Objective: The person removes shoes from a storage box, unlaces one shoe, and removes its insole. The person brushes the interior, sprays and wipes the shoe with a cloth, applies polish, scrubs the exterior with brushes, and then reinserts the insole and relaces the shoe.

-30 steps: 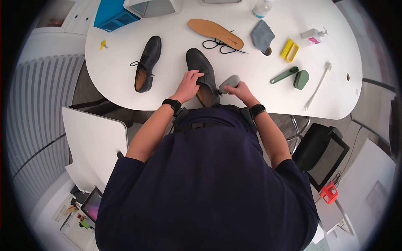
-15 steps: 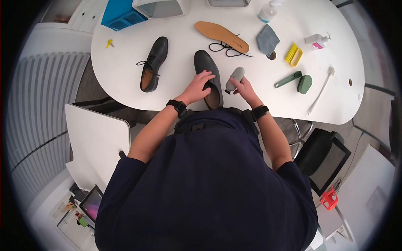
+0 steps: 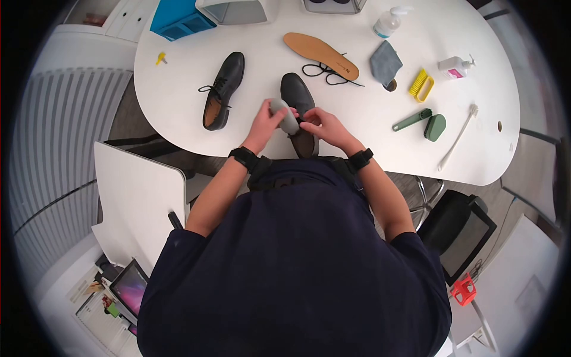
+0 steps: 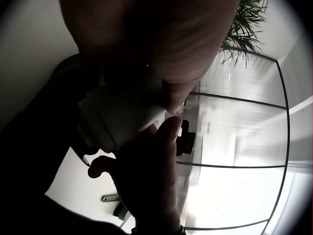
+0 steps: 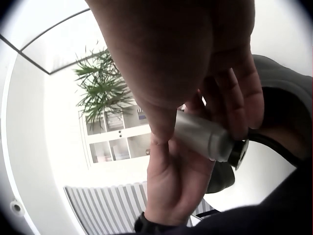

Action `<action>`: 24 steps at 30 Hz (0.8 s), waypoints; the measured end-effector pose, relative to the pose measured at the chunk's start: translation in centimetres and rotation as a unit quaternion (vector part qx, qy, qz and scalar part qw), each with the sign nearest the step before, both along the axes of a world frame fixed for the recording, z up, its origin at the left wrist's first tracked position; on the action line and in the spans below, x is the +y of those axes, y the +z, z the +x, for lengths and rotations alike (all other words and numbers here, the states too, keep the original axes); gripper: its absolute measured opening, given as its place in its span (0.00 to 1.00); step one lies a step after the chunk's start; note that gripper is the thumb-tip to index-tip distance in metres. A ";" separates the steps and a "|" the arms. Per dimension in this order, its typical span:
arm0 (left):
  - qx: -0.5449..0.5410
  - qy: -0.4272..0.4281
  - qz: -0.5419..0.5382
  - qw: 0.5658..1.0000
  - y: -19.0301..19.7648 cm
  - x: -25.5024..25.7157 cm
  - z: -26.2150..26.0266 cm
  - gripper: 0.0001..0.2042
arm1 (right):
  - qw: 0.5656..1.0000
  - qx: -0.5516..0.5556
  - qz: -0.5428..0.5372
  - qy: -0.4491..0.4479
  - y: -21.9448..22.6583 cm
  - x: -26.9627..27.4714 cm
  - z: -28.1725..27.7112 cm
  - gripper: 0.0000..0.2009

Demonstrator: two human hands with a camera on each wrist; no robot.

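My left hand [image 3: 262, 124] grips a grey rounded handheld device [image 3: 285, 118] above a laceless black leather shoe [image 3: 296, 89]. The device ends in a narrow dark tip, seen in the right wrist view. Close at its lower end is my right hand [image 3: 331, 128], thumb and fingers spread apart around that end. Under both hands, the shoe points away from me; its middle is partly hidden by the device and fingers. The matching shoe [image 3: 231, 74], with its lace in, stands to the left.
Beyond the shoe lie a tan insole [image 3: 321, 55] and a loose black lace [image 3: 331, 74]. On the right are a grey cloth [image 3: 385, 62], a yellow brush [image 3: 421, 86], a green-handled brush [image 3: 410, 120], a green oval block [image 3: 435, 128], a long white brush [image 3: 458, 140] and a pump bottle [image 3: 457, 68].
The grey device has passed from my right hand into my left and now hangs over the shoe. My left hand has lifted off the shoe, and my right hand has moved leftward.
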State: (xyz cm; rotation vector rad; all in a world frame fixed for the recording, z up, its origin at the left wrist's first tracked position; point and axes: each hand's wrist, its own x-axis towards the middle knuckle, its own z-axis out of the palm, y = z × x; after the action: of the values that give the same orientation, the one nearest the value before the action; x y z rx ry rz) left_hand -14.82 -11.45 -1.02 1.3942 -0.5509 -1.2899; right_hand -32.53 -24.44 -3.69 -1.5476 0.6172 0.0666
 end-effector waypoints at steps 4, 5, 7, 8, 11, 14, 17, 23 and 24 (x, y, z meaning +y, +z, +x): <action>0.010 0.122 0.005 0.993 -0.4 -0.7 2.2 0.14 | 0.986 0.040 -0.163 0.016 -3.1 -0.1 -2.2 0.34; 0.001 0.139 0.015 0.990 -1.2 -1.1 3.0 0.15 | 0.986 0.041 -0.163 0.016 -3.4 0.2 -2.4 0.34; -0.005 0.132 -0.003 0.991 -2.7 -1.8 4.2 0.17 | 0.988 0.108 -0.105 0.043 -4.0 0.6 -2.9 0.38; -0.011 0.126 -0.022 0.992 -3.2 -2.3 4.8 0.18 | 0.988 0.108 -0.106 0.042 -4.6 0.5 -2.9 0.38; -0.027 0.116 -0.020 0.993 -4.7 -4.1 6.0 0.20 | 0.989 0.084 -0.118 0.041 -5.9 0.1 -2.7 0.36; -0.049 0.111 -0.038 0.992 -5.3 -5.8 6.0 0.21 | 0.985 0.096 -0.135 0.052 -6.2 0.0 -2.8 0.34; -0.054 0.129 -0.056 0.989 -4.9 -7.3 5.6 0.20 | 0.983 0.082 -0.153 0.052 -6.5 0.0 -2.9 0.33; -0.037 0.115 -0.059 0.991 -7.1 -8.5 5.2 0.19 | 0.990 0.085 -0.102 0.052 -6.6 -0.4 -3.0 0.34; -0.037 0.115 -0.058 0.991 -7.2 -8.6 5.2 0.19 | 0.990 0.087 -0.098 0.050 -6.8 -0.4 -3.0 0.34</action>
State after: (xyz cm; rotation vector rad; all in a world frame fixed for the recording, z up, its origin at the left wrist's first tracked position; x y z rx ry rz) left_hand -9.65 -20.03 -8.21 1.3689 -0.4912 -1.0107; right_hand -35.54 -24.86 -10.45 -1.7758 0.6986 0.2250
